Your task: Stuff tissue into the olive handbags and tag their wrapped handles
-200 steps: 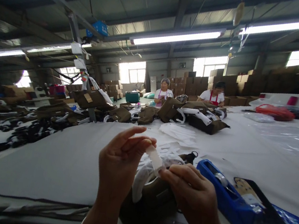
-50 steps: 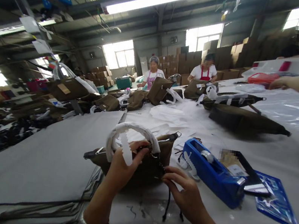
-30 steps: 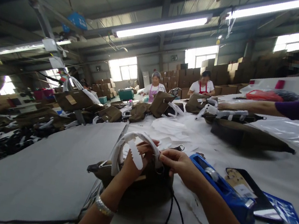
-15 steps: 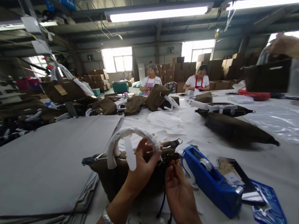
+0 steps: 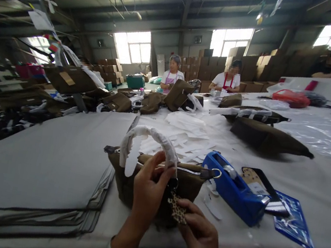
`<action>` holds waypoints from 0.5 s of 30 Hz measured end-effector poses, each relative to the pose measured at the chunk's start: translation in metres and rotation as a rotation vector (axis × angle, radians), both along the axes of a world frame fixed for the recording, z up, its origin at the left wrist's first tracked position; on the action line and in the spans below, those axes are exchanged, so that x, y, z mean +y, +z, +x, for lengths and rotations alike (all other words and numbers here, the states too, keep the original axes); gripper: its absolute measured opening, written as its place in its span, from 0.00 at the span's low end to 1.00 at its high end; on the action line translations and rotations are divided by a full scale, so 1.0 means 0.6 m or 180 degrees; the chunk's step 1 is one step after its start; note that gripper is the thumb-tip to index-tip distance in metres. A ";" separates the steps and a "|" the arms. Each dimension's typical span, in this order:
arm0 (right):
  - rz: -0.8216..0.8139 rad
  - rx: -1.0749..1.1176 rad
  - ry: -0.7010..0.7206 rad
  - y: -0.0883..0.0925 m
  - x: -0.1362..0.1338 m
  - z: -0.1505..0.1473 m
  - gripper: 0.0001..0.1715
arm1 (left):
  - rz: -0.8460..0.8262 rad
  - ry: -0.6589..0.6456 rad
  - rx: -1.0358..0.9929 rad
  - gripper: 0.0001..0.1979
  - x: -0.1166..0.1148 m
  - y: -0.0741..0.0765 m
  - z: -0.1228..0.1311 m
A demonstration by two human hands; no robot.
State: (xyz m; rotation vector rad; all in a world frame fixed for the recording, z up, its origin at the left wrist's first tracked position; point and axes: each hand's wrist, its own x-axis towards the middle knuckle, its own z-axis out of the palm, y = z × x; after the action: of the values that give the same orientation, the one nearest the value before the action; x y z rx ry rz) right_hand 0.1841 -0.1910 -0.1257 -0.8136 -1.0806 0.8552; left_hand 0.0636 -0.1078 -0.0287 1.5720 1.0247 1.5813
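Note:
An olive-brown handbag (image 5: 122,182) stands on the table in front of me, its metal zipper (image 5: 189,171) running along the top. White wrapping covers its arched handle (image 5: 143,131), and a loose white strip (image 5: 132,158) hangs inside the arch. My left hand (image 5: 150,189) is closed around the handle's right end, close to a dark metal ring. Below that ring hangs a leopard-print charm (image 5: 177,210), pinched between the fingers of my right hand (image 5: 200,229). Part of the bag's front is hidden behind my hands.
Right of the bag sits a blue tape dispenser (image 5: 236,191), beside a phone (image 5: 268,192) and a blue-edged plastic packet (image 5: 295,222). Stacked grey sheets (image 5: 35,161) lie at left. More bags (image 5: 268,137) and white paper pieces (image 5: 184,123) lie farther back. Two people (image 5: 173,74) work across the table.
The bag has turned, showing more of its zipper and front. My right hand has moved lower and now holds the leopard-print charm in view. A co-worker's arm with a bag has left the upper right.

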 end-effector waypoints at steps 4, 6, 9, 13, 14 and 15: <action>0.0927 -0.1531 -0.0339 0.005 -0.004 0.024 0.15 | 0.0258 0.1015 -0.0062 0.16 -0.044 -0.053 -0.009; 0.1250 -0.1970 -0.0252 0.013 -0.008 0.037 0.19 | 0.0133 0.1033 0.0154 0.09 -0.072 -0.070 -0.018; 0.1157 -0.2241 0.0120 0.032 -0.016 0.057 0.16 | -0.0090 0.0668 0.0737 0.07 -0.103 -0.076 -0.035; 0.0422 -0.1853 0.0000 0.051 -0.025 0.068 0.07 | -0.0216 0.0433 0.1070 0.05 -0.112 -0.066 -0.049; 0.0287 -0.1767 -0.0054 0.053 -0.025 0.068 0.06 | -0.0301 0.0323 0.1032 0.05 -0.112 -0.065 -0.049; 0.0195 -0.1718 -0.0063 0.053 -0.024 0.067 0.06 | -0.0419 0.0178 0.0972 0.05 -0.111 -0.064 -0.048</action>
State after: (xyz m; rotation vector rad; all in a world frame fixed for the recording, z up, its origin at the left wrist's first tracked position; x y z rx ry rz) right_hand 0.2241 -0.2057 -0.0938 -1.0319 -1.5587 0.5915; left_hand 0.0348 -0.1744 -0.0672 1.7395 1.3177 1.3040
